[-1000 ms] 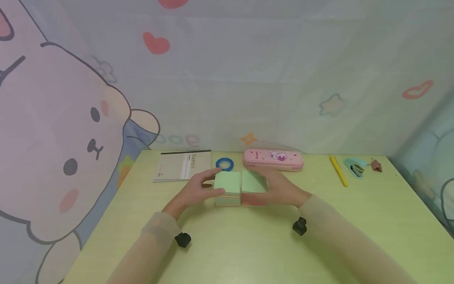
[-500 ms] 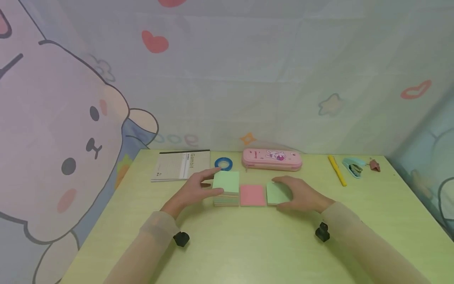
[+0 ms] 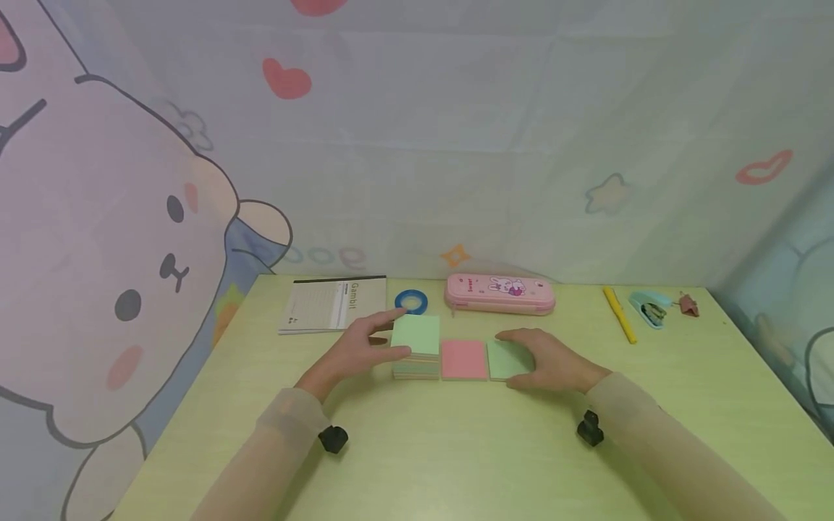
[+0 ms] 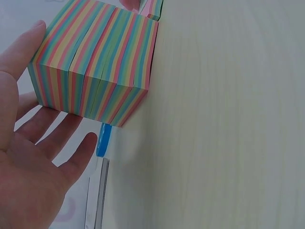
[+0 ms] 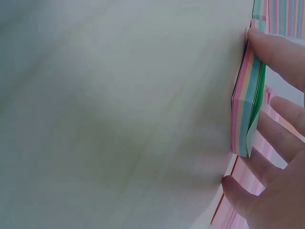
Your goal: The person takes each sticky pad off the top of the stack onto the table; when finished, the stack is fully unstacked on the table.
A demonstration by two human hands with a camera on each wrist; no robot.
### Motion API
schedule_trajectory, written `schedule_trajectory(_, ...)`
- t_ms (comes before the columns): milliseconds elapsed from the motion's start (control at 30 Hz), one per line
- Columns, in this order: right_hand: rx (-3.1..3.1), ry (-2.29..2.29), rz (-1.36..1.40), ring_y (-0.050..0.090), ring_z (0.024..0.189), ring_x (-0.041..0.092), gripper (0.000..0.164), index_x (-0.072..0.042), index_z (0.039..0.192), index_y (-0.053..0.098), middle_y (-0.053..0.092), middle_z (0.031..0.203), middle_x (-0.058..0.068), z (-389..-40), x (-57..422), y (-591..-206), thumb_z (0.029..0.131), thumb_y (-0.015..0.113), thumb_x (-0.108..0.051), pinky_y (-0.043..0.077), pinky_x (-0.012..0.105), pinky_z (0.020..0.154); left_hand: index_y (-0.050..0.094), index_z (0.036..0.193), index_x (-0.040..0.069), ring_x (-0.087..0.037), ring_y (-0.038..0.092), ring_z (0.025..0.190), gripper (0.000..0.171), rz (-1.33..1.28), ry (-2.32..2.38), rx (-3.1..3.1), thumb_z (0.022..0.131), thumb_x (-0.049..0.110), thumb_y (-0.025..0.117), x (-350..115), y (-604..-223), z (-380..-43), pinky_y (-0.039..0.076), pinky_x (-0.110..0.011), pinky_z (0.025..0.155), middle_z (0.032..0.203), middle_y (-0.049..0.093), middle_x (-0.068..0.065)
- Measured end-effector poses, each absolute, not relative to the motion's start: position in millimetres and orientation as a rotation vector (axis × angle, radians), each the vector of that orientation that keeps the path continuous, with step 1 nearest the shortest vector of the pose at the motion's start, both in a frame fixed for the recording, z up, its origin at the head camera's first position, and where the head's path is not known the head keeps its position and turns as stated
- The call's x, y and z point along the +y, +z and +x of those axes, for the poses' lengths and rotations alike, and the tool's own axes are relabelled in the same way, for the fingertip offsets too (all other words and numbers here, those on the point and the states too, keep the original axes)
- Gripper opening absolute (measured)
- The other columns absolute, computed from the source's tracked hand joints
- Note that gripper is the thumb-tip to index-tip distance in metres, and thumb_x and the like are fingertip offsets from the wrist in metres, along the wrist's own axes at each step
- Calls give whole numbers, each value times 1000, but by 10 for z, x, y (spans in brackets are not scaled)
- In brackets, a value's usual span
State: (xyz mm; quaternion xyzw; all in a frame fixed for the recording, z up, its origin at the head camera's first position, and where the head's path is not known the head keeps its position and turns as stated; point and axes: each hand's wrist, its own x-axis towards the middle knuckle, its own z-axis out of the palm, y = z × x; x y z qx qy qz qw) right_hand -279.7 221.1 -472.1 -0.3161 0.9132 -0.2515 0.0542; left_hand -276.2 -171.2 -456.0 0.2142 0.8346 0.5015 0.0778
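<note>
Pale green paper tops the tall sticky-note stack (image 3: 415, 334) on the tabletop (image 3: 423, 456), and the person's left hand (image 3: 357, 347) grips it at its left side, thumb at the near edge and a finger at the far one; from the left wrist, its sides show stripes of pink, yellow, blue and green. Just to its right lies a thin pink sticky-note pad (image 3: 464, 359), and just beyond that a low green-topped pad (image 3: 507, 359), held by the right hand (image 3: 554, 362) with the fingers curved about its near and far edges. For reading, I find "Gambit" running sideways along the notebook (image 3: 319, 305) at the back left; its smaller print is too fine for me. "Sweet" stands at the left end of the pink pencil case (image 3: 482, 295), beside a cartoon rabbit. A blue tape roll (image 3: 423, 302) sits between those two, behind the stack. Well off to the right are a yellow pen (image 3: 620, 315), a pale-blue item (image 3: 641, 298) I can't identify and a small reddish-brown piece (image 3: 688, 305). Behind everything hangs a printed cloth (image 3: 417, 145) with hearts and a large rabbit.
</note>
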Motion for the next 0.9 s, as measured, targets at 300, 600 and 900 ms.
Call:
schedule_trajectory(300,2757,-768,-1004,53,137,35,78,-4,151,53,57,150,16,-2840,2223,-4763,85,88,-28,42,57,117,44,161,12,-37,47,146,81,667,1505,2497,93,32,82,-1716,-4550,-2745,45,-53,117,164,44,-8)
schedule_trajectory(600,2749,-752,-990,52,139,36,80,-4,152,52,56,151,15,-2846,2225,-4758,85,88,-30,41,57,118,44,161,14,-33,47,147,81,647,1499,2489,93,34,83,-1721,-4578,-2767,45,-52,117,164,44,-4)
schedule_trajectory(900,2774,-849,-1008,42,149,37,85,-5,155,48,50,158,14,-2801,1889,-4569,89,84,-45,34,58,123,45,161,15,-34,48,146,80,644,1498,2502,93,34,83,-1713,-4560,-2754,45,-52,117,164,45,-5)
